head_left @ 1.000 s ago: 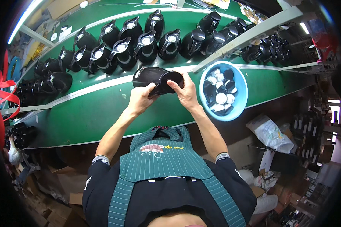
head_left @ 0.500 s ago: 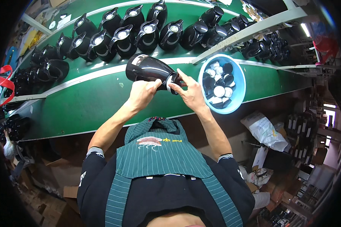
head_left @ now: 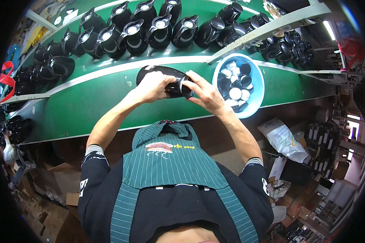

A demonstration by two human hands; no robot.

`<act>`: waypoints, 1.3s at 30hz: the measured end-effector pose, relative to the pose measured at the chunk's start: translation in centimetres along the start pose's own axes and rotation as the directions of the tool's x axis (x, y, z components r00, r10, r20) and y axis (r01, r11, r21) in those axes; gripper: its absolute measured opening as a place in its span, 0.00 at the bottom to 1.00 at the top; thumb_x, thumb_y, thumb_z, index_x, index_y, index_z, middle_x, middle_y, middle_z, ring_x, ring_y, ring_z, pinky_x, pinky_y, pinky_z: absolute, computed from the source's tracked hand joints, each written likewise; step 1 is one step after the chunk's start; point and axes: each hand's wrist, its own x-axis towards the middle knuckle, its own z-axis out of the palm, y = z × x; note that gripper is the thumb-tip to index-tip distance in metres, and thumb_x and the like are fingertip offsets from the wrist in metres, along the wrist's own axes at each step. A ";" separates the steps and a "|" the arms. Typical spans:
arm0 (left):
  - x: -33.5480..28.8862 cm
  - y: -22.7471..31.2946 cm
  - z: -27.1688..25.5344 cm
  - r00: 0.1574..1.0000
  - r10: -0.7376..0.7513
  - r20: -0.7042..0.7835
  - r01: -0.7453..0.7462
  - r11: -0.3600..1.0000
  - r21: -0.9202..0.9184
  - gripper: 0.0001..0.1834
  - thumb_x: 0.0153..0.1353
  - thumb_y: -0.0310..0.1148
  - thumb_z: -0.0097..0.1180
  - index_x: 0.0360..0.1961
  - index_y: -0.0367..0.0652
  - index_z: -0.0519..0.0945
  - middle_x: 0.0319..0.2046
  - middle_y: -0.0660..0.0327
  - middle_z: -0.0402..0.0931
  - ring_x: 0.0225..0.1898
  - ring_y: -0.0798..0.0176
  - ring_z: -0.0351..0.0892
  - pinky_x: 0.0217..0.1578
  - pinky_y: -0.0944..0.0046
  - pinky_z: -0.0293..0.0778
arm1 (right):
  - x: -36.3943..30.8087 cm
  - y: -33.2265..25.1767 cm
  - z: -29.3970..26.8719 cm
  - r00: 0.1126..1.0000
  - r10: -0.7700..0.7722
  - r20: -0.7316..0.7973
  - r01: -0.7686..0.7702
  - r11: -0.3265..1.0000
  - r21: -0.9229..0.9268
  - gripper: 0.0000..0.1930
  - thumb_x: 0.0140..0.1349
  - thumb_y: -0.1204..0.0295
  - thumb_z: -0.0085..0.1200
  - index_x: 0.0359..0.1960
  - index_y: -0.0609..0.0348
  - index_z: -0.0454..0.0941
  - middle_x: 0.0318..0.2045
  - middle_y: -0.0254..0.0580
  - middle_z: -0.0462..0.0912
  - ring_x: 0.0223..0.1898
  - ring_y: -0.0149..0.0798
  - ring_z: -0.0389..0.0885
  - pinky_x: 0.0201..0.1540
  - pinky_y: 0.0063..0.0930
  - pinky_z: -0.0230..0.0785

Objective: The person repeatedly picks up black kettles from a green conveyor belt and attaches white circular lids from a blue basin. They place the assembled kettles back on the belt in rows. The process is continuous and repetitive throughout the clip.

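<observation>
A glossy black vacuum jug (head_left: 171,71) lies tilted on its side above the green bench, its wide base to the left and its neck to the right. My left hand (head_left: 151,87) is wrapped over the body and grips it near the narrowing neck. At the neck end, my right hand (head_left: 207,96) has its fingers on top and its thumb below, closed around the black lid end (head_left: 186,89). Fingers partly cover the neck, so the lid's fit cannot be made out. A light blue basin (head_left: 258,95) of black and white round lids (head_left: 235,93) stands beside my right hand.
Rows of black jugs (head_left: 159,33) stand along the far side of the green bench (head_left: 93,109), several with open tops. A pale metal bar (head_left: 267,33) slants above the bench at right. White sacks (head_left: 286,139) and boxes lie lower right; a red strap (head_left: 7,83) hangs left.
My left hand has shifted farther over the jug's body, with its back now covering more of it. My right fingers have closed around the neck end, where a pale ring showed before.
</observation>
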 end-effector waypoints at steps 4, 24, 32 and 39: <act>-0.2 1.0 2.2 0.995 0.027 -0.094 -0.010 0.983 0.181 0.08 0.57 0.28 0.64 0.39 0.46 0.80 0.24 0.53 0.84 0.29 0.47 0.88 0.32 0.50 0.82 | 0.4 -1.3 1.8 0.621 0.782 0.063 -0.728 0.544 0.417 0.31 0.69 0.47 0.63 0.49 0.70 0.82 0.29 0.57 0.88 0.32 0.44 0.92 0.37 0.34 0.86; 1.1 1.5 6.1 0.954 0.284 -0.097 -0.208 0.859 0.469 0.07 0.57 0.31 0.60 0.36 0.50 0.76 0.26 0.67 0.80 0.29 0.65 0.83 0.33 0.63 0.73 | -2.6 1.0 5.2 0.372 0.701 0.609 -0.212 -0.575 0.791 0.33 0.72 0.45 0.58 0.50 0.73 0.78 0.38 0.52 0.86 0.37 0.48 0.91 0.42 0.35 0.90; 3.4 -4.9 3.4 0.709 0.671 -0.220 -0.546 0.718 0.431 0.14 0.51 0.34 0.63 0.40 0.47 0.82 0.37 0.67 0.84 0.28 0.67 0.77 0.31 0.63 0.69 | -0.8 -0.2 5.5 0.440 0.470 0.765 0.216 -0.882 0.418 0.43 0.62 0.33 0.60 0.42 0.75 0.81 0.41 0.66 0.87 0.29 0.32 0.88 0.38 0.26 0.90; 13.6 -4.1 -1.9 0.660 0.434 -0.613 -0.209 0.890 0.406 0.10 0.48 0.26 0.70 0.32 0.46 0.82 0.23 0.60 0.77 0.24 0.57 0.77 0.32 0.61 0.71 | -2.9 2.2 1.7 0.503 0.793 0.344 -0.042 -0.375 0.926 0.40 0.78 0.39 0.42 0.69 0.70 0.66 0.53 0.63 0.85 0.46 0.48 0.89 0.48 0.40 0.86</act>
